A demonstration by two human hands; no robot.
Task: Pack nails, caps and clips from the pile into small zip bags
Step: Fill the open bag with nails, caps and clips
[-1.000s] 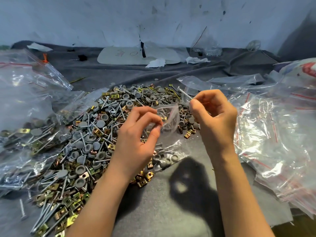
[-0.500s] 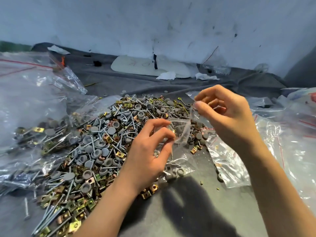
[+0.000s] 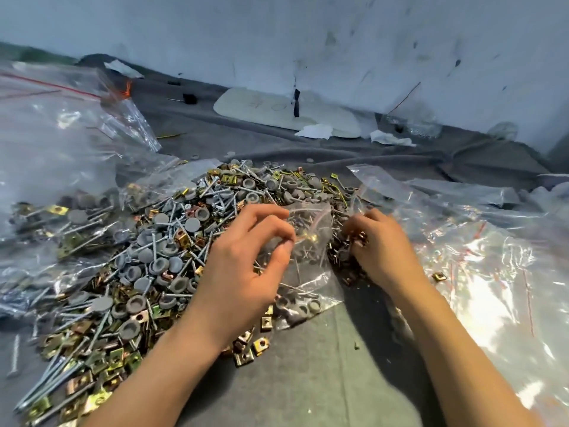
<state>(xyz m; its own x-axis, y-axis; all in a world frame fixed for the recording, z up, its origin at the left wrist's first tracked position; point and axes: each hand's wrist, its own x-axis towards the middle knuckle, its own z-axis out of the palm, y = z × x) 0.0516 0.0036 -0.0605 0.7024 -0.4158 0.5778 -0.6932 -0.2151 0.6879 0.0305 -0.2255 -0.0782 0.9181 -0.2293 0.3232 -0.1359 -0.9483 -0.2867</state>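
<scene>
Nails [image 3: 58, 383], caps [image 3: 135, 303] and clips [image 3: 260, 343] lie mixed in one pile [image 3: 160, 241] that starts at the near left corner of the grey cloth [image 3: 308, 380] and spreads away toward the middle, with a few clips loose at its near edge. Both bare forearms reach in from the bottom. Just beyond the loose clips a filled clear bag [image 3: 303, 303] lies flat on the cloth with grey caps showing through it. Above it the left hand [image 3: 243, 266] has its fingers curled, and thumb and forefinger pinch the left edge of a small zip bag [image 3: 311, 223], which hangs over the right part of the pile between the two hands. The right hand [image 3: 385, 254] is lowered just beside that bag, its fingertips curled down into a dark cluster of clips at the pile's right edge; motion blur hides whether they actually grasp any. To the right a crumpled heap of clear plastic bags [image 3: 480, 251] covers the cloth, one stray clip resting on it. To the left a large clear bag with a red zip line [image 3: 55, 143] lies partly over the pile. Farther back a pale flat board [image 3: 277, 109] and white paper scraps [image 3: 314, 131] sit on the cloth at the foot of a stained white wall [image 3: 338, 41].
</scene>
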